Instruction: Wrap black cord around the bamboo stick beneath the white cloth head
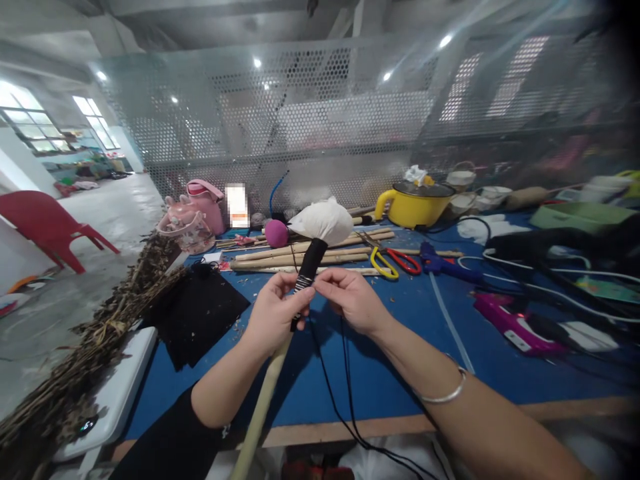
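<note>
My left hand [277,303] is closed around a pale wooden stick [263,407], at the part wrapped in black cloth [315,257]. The stick slants up and away from me, topped by a rounded white cloth-covered bundle [325,221]. White-looking lines cross the black wrap beside my left thumb. Close to the wrap, my right hand [353,297] pinches a thin black cord [324,377], its fingertips pressed together. Lengths of the cord hang below both hands and over the table's front edge. A bangle circles my right wrist.
Behind the hands lie several wooden sticks [270,255], scissors [385,263] and a purple ball [277,233]. Black cloth [200,313] and dried stalks [113,313] are left. A yellow pot [417,208], blue glue gun [445,263] and magenta power strip [517,325] with cables are right.
</note>
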The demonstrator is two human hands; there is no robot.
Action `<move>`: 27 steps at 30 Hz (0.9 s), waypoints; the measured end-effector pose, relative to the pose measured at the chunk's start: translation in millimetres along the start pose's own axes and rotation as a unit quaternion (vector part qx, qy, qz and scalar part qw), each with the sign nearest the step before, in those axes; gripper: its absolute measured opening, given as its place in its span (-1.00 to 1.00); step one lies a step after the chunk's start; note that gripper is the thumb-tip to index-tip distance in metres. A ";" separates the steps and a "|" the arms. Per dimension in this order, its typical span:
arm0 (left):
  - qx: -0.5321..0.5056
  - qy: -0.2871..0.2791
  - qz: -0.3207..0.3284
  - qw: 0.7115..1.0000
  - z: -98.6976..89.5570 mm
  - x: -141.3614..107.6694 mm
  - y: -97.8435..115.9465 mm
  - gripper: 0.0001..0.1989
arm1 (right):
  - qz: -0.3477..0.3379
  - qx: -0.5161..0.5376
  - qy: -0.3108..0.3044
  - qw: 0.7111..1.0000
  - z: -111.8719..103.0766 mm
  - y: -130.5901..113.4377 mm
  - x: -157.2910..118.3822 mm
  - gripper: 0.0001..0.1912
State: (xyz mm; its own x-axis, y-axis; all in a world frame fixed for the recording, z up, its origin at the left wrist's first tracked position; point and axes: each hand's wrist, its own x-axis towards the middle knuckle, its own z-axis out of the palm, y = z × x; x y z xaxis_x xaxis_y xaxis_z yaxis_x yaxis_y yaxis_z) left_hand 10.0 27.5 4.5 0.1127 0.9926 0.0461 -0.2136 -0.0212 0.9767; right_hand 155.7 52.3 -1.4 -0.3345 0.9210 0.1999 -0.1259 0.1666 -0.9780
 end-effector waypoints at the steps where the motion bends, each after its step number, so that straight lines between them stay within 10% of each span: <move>1: -0.013 -0.003 -0.001 1.000 0.0 0.1 -1.5 -0.65 | 0.008 0.017 0.000 1.000 0.1 0.3 0.0 -0.75; 20: -0.045 -0.126 -0.120 0.984 -4.6 2.0 -8.1 -0.66 | 0.095 0.125 -0.079 0.984 -12.0 -0.3 4.1 -0.64; 27: 0.185 0.045 0.033 0.981 5.7 -6.5 -13.3 -0.55 | 0.123 0.086 -0.032 0.988 -9.1 10.4 8.9 -0.69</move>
State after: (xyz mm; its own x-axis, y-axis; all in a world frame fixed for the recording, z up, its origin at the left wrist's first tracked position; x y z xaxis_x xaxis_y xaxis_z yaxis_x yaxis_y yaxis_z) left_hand 17.6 20.7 -7.6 0.0217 0.9937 0.1096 0.1508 -0.1116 0.9823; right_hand 159.9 65.4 -10.3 -0.4323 0.9011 -0.0329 -0.1881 -0.1258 -0.9741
